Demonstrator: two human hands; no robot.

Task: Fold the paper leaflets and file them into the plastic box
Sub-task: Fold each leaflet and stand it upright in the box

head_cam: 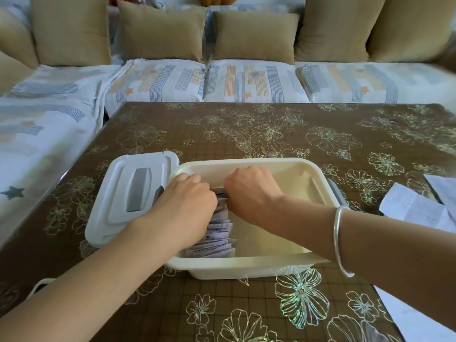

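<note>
A cream plastic box (308, 264) stands open on the table in front of me. Several folded leaflets (217, 239) stand in a row along its left side. Both hands reach down into the box at the far end of that row. My left hand (187, 206) has its fingers curled down over the leaflets. My right hand (249, 191) is curled and pinches a folded leaflet at the row's far end; the fingertips of both hands are hidden. Unfolded leaflets (417, 208) lie at the table's right edge.
The box's white lid (128, 193) with a grey handle lies flat just left of the box. The table (271, 129) has a brown floral cover. A sofa with tan cushions (160, 33) runs behind and to the left. More paper (419, 317) lies at the lower right.
</note>
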